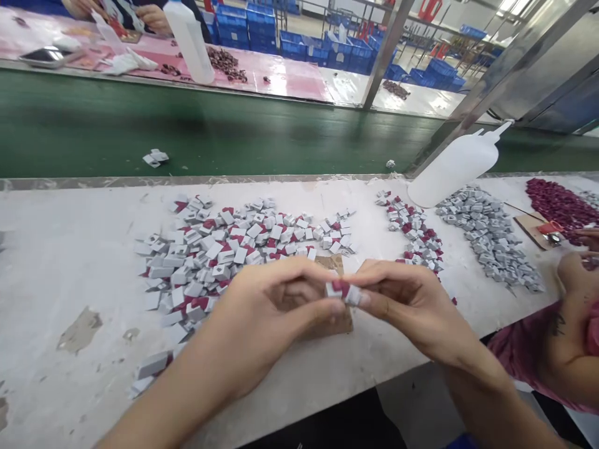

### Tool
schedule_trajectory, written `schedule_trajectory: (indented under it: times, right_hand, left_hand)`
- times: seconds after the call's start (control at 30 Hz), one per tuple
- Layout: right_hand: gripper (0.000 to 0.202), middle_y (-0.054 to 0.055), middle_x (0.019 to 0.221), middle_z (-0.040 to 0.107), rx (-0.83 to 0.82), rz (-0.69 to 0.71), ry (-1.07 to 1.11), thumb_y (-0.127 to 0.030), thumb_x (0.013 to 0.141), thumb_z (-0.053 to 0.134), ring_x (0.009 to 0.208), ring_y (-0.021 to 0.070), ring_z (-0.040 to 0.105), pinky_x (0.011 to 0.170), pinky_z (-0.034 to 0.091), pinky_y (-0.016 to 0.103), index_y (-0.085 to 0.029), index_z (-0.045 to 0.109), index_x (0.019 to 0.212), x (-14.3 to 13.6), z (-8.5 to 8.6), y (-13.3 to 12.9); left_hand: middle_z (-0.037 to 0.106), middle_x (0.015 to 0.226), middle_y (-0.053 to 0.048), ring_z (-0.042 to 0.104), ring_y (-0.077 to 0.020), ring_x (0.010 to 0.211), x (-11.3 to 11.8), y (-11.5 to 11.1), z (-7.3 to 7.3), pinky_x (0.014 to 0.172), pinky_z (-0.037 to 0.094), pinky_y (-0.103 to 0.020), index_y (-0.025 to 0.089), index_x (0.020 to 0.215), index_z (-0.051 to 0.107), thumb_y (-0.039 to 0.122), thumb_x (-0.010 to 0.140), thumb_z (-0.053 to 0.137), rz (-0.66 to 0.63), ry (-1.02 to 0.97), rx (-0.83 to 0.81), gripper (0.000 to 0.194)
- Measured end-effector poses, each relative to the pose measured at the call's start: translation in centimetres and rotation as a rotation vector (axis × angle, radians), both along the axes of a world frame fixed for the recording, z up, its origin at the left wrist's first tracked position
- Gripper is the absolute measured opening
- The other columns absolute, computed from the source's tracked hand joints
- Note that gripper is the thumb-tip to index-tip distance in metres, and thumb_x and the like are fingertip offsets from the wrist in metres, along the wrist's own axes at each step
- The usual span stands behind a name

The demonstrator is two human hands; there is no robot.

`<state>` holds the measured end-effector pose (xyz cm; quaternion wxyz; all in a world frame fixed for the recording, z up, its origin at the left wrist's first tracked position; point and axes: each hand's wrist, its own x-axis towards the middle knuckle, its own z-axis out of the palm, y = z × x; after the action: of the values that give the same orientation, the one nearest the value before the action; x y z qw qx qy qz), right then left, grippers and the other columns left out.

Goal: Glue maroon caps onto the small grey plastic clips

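Between my two hands is a small grey and dark-red plastic piece (344,289). My left hand (285,299) pinches its left end between thumb and fingers. On the other end, the thumb and forefinger of my right hand (407,299) are closed. Below the hands a piece of brown cardboard (344,324) lies on the white table, partly covered by them. Behind and left of my left hand spreads a big heap of similar grey and dark-red pieces (224,249). A narrower pile of mixed pieces (414,234) lies beyond my right hand.
A white squeeze bottle (456,168) leans at the back right. Right of it are a grey pile (496,243) and a dark-red pile (559,206). A co-worker's arm (573,324) rests at the right edge. A green conveyor belt (262,140) runs behind the table (93,249).
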<state>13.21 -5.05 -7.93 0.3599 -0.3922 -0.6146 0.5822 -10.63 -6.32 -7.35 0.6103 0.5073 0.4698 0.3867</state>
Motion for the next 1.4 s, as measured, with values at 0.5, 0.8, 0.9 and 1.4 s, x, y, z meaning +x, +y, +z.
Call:
schedule_trajectory:
  times: [0.5, 0.8, 0.9, 1.4]
  right_hand:
    - [0.041, 0.013, 0.156, 0.073, 0.247, -0.558, -0.867, -0.044, 0.114, 0.079, 0.131, 0.0306, 0.076, 0.110, 0.068, 0.054, -0.023, 0.074, 0.149, 3.8, -2.5, 30.9]
    - [0.032, 0.016, 0.119, 0.090, 0.186, -0.336, -0.445, -0.052, 0.107, 0.087, 0.107, 0.0296, 0.087, 0.096, 0.074, 0.047, -0.020, 0.084, 0.111, -0.2, -1.7, 25.2]
    - [0.043, 0.010, 0.130, 0.090, 0.152, -0.187, -0.116, -0.067, 0.096, 0.094, 0.117, 0.0272, 0.085, 0.102, 0.073, 0.047, -0.028, 0.087, 0.113, -2.0, -0.6, 19.2]
    - [0.020, 0.005, 0.115, 0.090, 0.453, 0.016, -0.309, -0.045, 0.106, 0.087, 0.100, 0.0281, 0.087, 0.083, 0.073, 0.034, -0.039, 0.092, 0.124, -1.7, -0.8, -1.6]
  left_hand:
    - [0.081, 0.131, -0.015, 0.079, -0.0264, 0.115, -2.7, 28.1, -2.8, 0.104, 0.069, -0.046, 0.014, 0.126, 0.080, 0.030, 0.108, 0.084, 0.442, 0.699, -0.006, 0.025]
    - [0.069, 0.159, -0.023, 0.073, -0.0343, 0.133, -3.3, 23.9, -1.4, 0.113, 0.061, -0.051, 0.015, 0.139, 0.075, 0.016, 0.103, 0.081, 0.396, 0.660, 0.106, 0.037]
    - [0.080, 0.142, -0.015, 0.077, -0.0292, 0.124, -2.4, 17.7, 0.1, 0.104, 0.063, -0.042, 0.021, 0.132, 0.078, 0.024, 0.103, 0.083, 0.221, 0.499, 0.235, 0.029]
    - [0.079, 0.098, -0.005, 0.074, -0.0185, 0.086, -1.4, -5.8, -0.2, 0.079, 0.063, -0.032, 0.021, 0.108, 0.079, 0.030, 0.107, 0.076, 0.146, 0.106, 0.249, 0.009]
